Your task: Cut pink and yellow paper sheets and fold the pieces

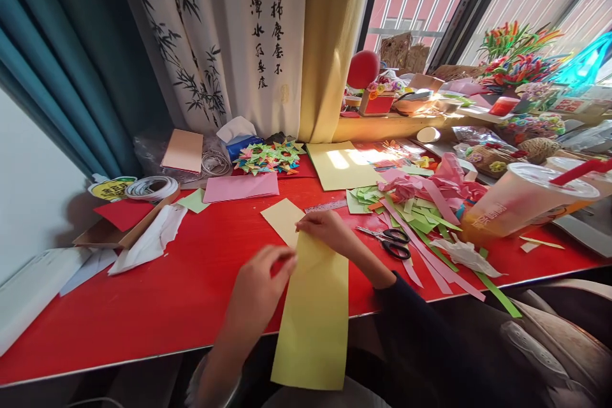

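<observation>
A long sheet of yellow paper [315, 319] slants from the red table down over its front edge. My right hand [327, 229] pinches this sheet at its upper left corner. At the sheet's left edge, slightly blurred, is my left hand [258, 287], its thumb and forefinger closed together on the paper's border. Just beyond my fingers lies a smaller pale yellow paper square [280, 218], partly covered. Scissors [389, 241] with black handles rest to the right of my right wrist, their blades slightly apart.
Green and pink paper strips [425, 223] spread on the right beside a drink cup [521, 201]. Folded paper pieces [268, 156] are heaped at the back, behind pink paper [241, 187]. A cardboard tray [108, 236] stands left on the red table [191, 293].
</observation>
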A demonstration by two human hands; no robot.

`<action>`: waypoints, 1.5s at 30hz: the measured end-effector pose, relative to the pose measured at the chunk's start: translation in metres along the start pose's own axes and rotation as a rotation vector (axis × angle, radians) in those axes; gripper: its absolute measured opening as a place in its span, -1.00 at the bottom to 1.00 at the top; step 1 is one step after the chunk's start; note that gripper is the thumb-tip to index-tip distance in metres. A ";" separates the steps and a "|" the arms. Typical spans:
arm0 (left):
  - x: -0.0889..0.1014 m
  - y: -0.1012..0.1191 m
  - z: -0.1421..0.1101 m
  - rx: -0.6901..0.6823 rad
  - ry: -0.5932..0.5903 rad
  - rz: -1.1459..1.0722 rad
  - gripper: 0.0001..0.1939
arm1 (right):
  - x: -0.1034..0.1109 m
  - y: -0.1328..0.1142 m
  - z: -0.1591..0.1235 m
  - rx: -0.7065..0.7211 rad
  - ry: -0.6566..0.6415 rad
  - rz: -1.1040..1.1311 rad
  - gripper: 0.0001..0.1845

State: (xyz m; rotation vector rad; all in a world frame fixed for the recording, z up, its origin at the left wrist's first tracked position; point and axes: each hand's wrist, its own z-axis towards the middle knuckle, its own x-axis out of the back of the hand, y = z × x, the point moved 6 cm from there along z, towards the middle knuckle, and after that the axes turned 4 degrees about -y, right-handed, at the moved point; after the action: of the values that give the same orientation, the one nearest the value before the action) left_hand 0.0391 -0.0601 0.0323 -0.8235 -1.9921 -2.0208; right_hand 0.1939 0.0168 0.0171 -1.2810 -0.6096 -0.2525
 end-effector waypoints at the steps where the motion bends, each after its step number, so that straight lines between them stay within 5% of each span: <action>1: 0.004 0.002 0.015 -0.005 0.115 0.002 -0.81 | -0.003 -0.001 0.000 0.010 -0.002 0.022 -0.74; 4: -0.005 0.000 0.048 -0.004 0.146 -0.114 -0.78 | -0.004 -0.006 -0.002 0.027 0.031 0.057 -0.76; 7: -0.012 -0.005 0.055 -0.003 0.125 -0.185 -0.75 | 0.001 -0.010 -0.008 0.012 0.079 0.055 -0.77; 22: -0.023 -0.014 0.040 0.072 -0.005 -0.521 -0.77 | 0.029 -0.027 -0.020 -0.001 0.254 -0.148 -0.87; 45: -0.021 -0.039 -0.014 0.192 -0.113 -0.509 -0.79 | 0.055 -0.001 -0.016 -0.045 0.354 -0.229 -0.85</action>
State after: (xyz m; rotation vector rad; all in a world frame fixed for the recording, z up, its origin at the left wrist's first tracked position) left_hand 0.0338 -0.0753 -0.0113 -0.4249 -2.6227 -2.0017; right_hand 0.2429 0.0095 0.0455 -1.1726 -0.4465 -0.6710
